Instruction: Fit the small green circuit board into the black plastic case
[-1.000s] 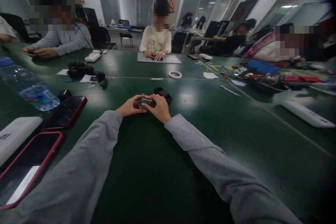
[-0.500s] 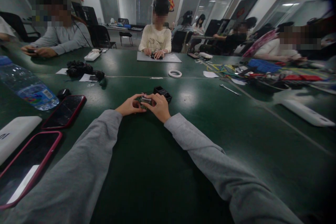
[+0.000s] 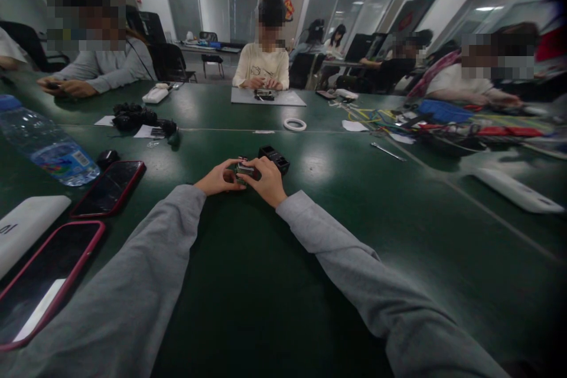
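My left hand pinches the left side of a small green circuit board between thumb and fingers. My right hand closes on a silvery metal piece at the board's right side; whether that piece is fixed to the board I cannot tell. Both hands hold these parts just over the green table. Right behind my right hand sits a black box-like case with openings on its top, partly covered by my fingers.
On the left lie two red-edged phones, a white power bank and a water bottle. A white ring lies ahead. To the right are a thin metal tool, cables and a white device. Across sits a person.
My right fingers and the metal piece have shifted very slightly; my left hand keeps its hold. The person across has drawn their hands back from the dark part on their mat.
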`<state>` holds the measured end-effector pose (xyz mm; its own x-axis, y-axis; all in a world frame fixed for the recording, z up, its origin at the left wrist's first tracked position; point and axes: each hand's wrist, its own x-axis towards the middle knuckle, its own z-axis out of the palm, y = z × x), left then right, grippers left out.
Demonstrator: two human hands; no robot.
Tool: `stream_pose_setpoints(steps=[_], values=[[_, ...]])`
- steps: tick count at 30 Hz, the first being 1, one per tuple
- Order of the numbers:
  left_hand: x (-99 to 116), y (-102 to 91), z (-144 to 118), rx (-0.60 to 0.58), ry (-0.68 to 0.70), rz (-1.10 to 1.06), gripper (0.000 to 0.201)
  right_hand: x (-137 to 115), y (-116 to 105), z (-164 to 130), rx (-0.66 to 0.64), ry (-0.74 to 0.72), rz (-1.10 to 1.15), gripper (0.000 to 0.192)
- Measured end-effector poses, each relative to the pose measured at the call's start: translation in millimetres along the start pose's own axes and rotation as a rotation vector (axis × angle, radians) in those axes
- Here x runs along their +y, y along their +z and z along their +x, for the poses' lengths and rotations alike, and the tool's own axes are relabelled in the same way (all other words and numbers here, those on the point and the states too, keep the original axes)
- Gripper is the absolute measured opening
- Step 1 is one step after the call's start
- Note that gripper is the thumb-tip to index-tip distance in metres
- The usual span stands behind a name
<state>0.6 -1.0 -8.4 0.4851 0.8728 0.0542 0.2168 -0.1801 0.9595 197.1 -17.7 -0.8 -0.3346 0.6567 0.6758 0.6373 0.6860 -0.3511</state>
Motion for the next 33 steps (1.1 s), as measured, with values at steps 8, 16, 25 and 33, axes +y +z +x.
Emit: stream_pose_setpoints(steps=[8,16,25,33], values=[[12.9,4.2,-5.5,0.009,0.026,-0.050,0.081,-2.7,-2.0,-0.2,-0.002,-0.015,0.035,0.031],[20.8,4.5,-9.2,0.013,-0.005,-0.058,0.081,-5.5,-3.8,0.4,-0.027,-0.027,0.035,0.032],[8.8,4.4,-3.9,0.040,0.074,-0.036,0.089,-3.5,-0.5,0.4,0.013,-0.013,-0.008,0.031],[-9.2,0.5,1.6,0.091,0.071,0.069,0.095,-6.0,-2.6,0.1,-0.014,-0.022,0.023,0.021]])
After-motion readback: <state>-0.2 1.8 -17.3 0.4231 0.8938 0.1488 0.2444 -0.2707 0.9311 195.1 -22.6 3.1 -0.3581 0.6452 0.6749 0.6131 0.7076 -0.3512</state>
